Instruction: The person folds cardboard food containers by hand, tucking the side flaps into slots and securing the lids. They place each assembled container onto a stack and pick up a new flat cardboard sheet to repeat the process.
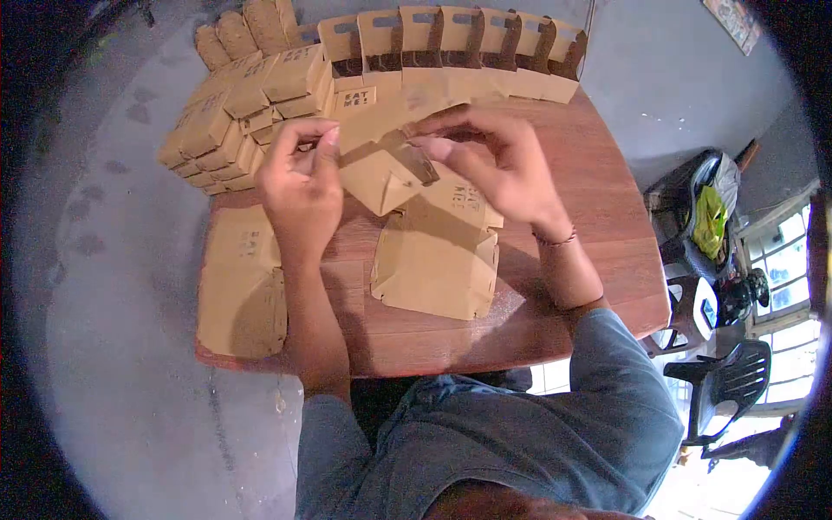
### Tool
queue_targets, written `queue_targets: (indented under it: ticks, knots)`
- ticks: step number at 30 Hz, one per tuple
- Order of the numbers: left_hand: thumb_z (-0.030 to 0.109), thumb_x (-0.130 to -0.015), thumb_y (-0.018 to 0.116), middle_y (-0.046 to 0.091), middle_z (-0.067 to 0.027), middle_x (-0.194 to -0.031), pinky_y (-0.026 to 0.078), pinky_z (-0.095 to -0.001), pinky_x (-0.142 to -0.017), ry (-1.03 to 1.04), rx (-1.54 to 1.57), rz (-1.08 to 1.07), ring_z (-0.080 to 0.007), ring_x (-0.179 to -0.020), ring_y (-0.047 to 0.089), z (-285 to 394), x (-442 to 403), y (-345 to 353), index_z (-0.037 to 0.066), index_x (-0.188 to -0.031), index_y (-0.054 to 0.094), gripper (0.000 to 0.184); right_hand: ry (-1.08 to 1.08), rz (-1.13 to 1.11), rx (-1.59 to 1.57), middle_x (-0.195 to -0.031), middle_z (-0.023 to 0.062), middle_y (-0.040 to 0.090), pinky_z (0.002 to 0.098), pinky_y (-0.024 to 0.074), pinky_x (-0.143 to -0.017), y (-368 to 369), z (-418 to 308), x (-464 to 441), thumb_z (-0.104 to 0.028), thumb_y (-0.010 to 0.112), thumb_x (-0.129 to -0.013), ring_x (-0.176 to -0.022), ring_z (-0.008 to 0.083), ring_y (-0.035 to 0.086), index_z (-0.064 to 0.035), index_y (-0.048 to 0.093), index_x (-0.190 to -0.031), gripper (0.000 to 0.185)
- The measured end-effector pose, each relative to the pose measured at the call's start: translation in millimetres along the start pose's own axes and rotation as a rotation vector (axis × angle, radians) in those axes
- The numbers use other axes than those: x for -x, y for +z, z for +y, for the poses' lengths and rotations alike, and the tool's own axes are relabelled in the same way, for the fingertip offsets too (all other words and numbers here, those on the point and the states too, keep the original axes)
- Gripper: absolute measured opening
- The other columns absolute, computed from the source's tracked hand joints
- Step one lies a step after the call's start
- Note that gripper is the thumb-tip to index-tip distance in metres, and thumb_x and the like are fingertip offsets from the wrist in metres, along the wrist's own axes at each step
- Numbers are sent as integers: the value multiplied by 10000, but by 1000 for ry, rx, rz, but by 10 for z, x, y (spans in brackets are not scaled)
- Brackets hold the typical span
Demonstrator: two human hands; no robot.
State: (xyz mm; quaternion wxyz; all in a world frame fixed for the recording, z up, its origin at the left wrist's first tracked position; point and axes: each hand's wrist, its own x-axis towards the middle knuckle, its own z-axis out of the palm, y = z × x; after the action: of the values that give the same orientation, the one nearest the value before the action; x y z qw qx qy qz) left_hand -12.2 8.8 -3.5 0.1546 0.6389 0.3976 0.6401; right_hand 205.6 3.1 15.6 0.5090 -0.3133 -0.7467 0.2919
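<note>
Between my hands, a partly folded brown cardboard box [368, 178] is held up and tilted above the table, its flaps bent. My left hand [303, 182] pinches its left edge with thumb and fingers. On the other side, my right hand [507, 169] has its thumb and fingers closed on a flap of the same box. Beneath lies a flat cardboard box blank [438, 260] with dark printed lettering, partly covered by the held box. Left of my left forearm rests another flat blank [238, 299], also printed.
Folded boxes marked "EAT ME!" [208, 130] are stacked at the table's back left. A row of cardboard carriers with handle slots [464, 35] lines the back edge. The wooden table [598, 199] ends at a curved right edge, with a black plastic chair [732, 381] beyond.
</note>
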Motion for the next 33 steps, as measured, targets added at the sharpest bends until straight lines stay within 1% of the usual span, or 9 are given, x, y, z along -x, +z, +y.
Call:
queue_targets:
  ticks: [6, 8, 11, 21, 23, 27, 29, 30, 33]
  knots:
    - [24, -929, 622, 659, -61, -905, 506, -232, -758, -80, 179, 111, -97, -830, 626, 61, -10, -117, -38, -934, 613, 63, 17, -155, -651, -967, 229, 691, 388, 545, -844, -339, 2, -62, -256, 507, -971, -926, 280, 683, 90, 646, -1054, 382]
    - [13, -888, 653, 660, -89, -867, 507, -265, -739, 170, -232, 81, -160, -803, 642, 94, -25, -134, -24, -880, 625, 47, 180, -79, -911, -930, 210, 698, 367, 559, -786, -339, -30, -36, -304, 520, -980, -858, 276, 696, 69, 651, -962, 396]
    - [1, -845, 677, 654, -114, -841, 508, -304, -726, 286, -269, 106, -229, -791, 645, 82, -31, -65, -11, -848, 636, 43, 165, -30, -786, -891, 188, 701, 349, 569, -741, -336, -4, -15, -288, 559, -972, -789, 264, 702, 24, 638, -922, 325]
    - [8, -852, 672, 666, -109, -870, 507, -317, -765, 360, -277, 71, -229, -823, 646, 47, -54, -53, -2, -898, 663, 48, 98, 76, -753, -830, 89, 684, 309, 561, -724, -243, -63, -6, -115, 634, -920, -791, 191, 693, 7, 643, -901, 123]
    - [28, -875, 656, 677, -104, -909, 505, -308, -796, 277, -228, -111, -215, -878, 650, 102, -69, -57, -2, -943, 675, 77, 37, 197, -486, -839, 56, 685, 262, 522, -734, -244, 39, 21, -108, 675, -898, -804, 123, 658, 3, 653, -898, 113]
    - [93, -874, 684, 675, -111, -1006, 505, -302, -829, 178, -98, -172, -219, -930, 653, 136, -18, -27, 2, -1007, 670, 162, 81, 174, -318, -843, 36, 687, 238, 488, -733, -148, -102, 24, -110, 700, -883, -805, 82, 622, 8, 677, -882, 119]
    - [157, -849, 728, 657, -118, -1068, 513, -318, -844, -5, 352, -247, -232, -955, 657, 329, 92, 45, 10, -1055, 656, 263, 79, 167, -143, -836, 41, 690, 244, 485, -725, -94, -113, 30, -118, 710, -879, -808, 88, 621, 13, 695, -856, 134]
    - [157, -849, 728, 657, -118, -1068, 513, -318, -844, -9, 350, -247, -232, -955, 657, 360, 93, 62, 10, -1055, 656, 263, 82, 165, -145, -836, 41, 690, 244, 485, -725, -64, -123, 37, -118, 710, -879, -808, 88, 621, 13, 695, -856, 134]
    - [186, -828, 752, 637, -131, -1034, 530, -349, -826, 333, -109, -271, -253, -941, 660, 379, 64, 100, 16, -1055, 651, 301, 60, 171, -114, -826, 53, 693, 247, 486, -730, -2, -126, 57, -125, 735, -860, -812, 94, 621, 3, 711, -850, 131]
